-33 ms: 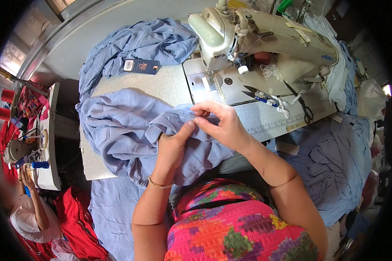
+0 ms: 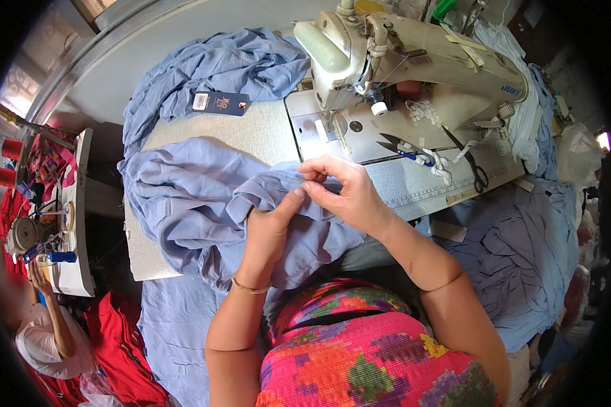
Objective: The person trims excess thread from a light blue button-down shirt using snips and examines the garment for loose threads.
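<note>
A bunched light-blue garment [image 2: 183, 186] lies over the front of the sewing table and hangs toward my lap. My left hand [image 2: 271, 227] grips a fold of it, thumb on top and fingers hidden under the cloth. Close against that thumb, my right hand [image 2: 343, 190] pinches at the garment's edge with thumb and forefinger. Both hands are just in front of the sewing machine's [image 2: 414, 57] needle area. Whatever small bit lies between the right fingertips is too small to make out.
Black-handled scissors [image 2: 480, 173] and blue-handled thread snips [image 2: 406, 149] lie right of the needle. Another blue garment [image 2: 210, 64] with a dark tag [image 2: 227, 104] is behind. More blue cloth [image 2: 509, 251] is heaped at right. A co-worker's hand [image 2: 39, 278] is at a table far left.
</note>
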Motion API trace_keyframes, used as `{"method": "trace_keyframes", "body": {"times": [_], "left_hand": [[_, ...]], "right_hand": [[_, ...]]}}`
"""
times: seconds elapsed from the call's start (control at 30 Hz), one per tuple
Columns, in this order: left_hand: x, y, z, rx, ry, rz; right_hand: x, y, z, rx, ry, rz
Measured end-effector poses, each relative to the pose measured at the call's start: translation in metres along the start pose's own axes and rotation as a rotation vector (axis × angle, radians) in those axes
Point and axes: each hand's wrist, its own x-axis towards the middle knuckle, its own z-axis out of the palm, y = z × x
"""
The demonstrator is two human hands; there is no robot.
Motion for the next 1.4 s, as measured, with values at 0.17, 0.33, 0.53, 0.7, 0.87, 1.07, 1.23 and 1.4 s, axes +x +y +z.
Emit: {"method": "trace_keyframes", "body": {"times": [0.17,0.33,0.53,0.7,0.87,1.07,1.23,1.4], "left_hand": [[-0.001,-0.004,-0.002,0.000,0.012,-0.020],[-0.002,-0.003,-0.002,0.011,0.011,-0.008],[-0.003,-0.004,-0.005,0.031,0.015,-0.013],[-0.003,-0.002,-0.003,-0.001,0.018,-0.032],[-0.003,-0.004,-0.003,0.053,0.013,0.004],[-0.006,-0.004,-0.001,0.258,0.067,0.036],[-0.003,-0.009,-0.006,0.076,0.096,0.038],[-0.001,-0.006,-0.007,0.016,0.076,-0.002]], "right_hand": [[0.000,0.002,-0.001,0.062,-0.028,0.111],[0.001,0.000,-0.004,0.108,-0.060,0.082],[0.001,0.001,-0.004,0.044,-0.033,0.082],[-0.004,-0.003,-0.007,-0.157,-0.007,-0.104],[-0.005,-0.004,-0.007,-0.395,0.028,-0.246],[-0.004,-0.006,-0.006,-0.544,-0.001,-0.285],[-0.008,-0.006,-0.005,-0.474,0.071,-0.192],[-0.012,0.007,-0.012,-0.036,0.025,-0.063]]}}
